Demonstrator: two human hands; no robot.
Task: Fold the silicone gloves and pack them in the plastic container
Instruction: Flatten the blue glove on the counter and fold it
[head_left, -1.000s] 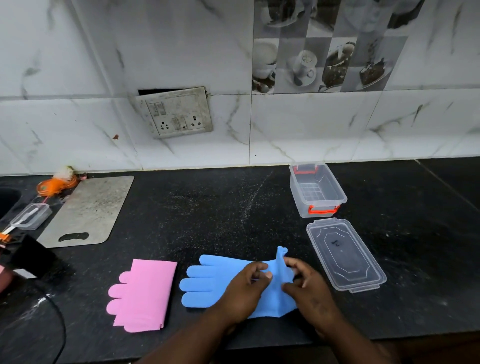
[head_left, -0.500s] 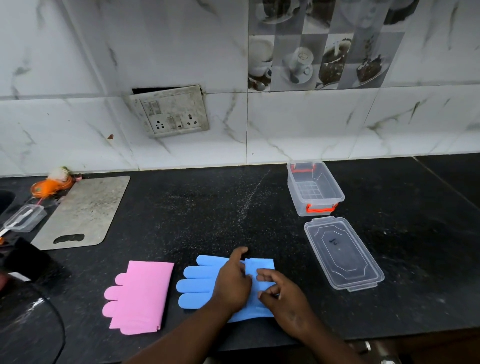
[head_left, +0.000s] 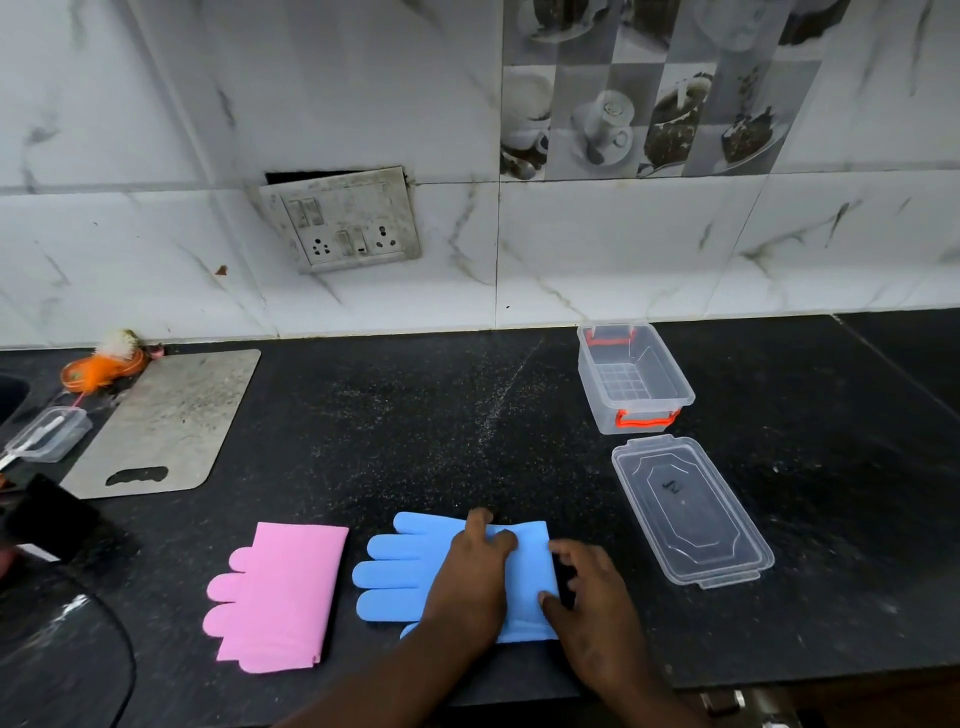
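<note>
Left hand (head_left: 470, 577) and right hand (head_left: 592, 603), fingers spread, press the folded blue silicone glove (head_left: 527, 582) flat on the black stone worktop (head_left: 415, 441).

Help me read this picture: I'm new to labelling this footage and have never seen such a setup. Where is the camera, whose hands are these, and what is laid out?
There is no machine here. A person wears one wide-angle camera on the head, looking forward and down, so the two bare hands reaching in from the bottom are the wearer's own. The surface is a dark kitchen counter against a tiled wall. The left hand presses flat on a blue silicone glove, whose cuff end looks folded over. The right hand touches that folded edge. Neither hand lifts anything. Beside it lies a pink glove, apparently folded. Further back stands an open clear plastic container with orange clips, empty, and its lid lies loose in front of it. At far left is a grey cutting board.
</note>
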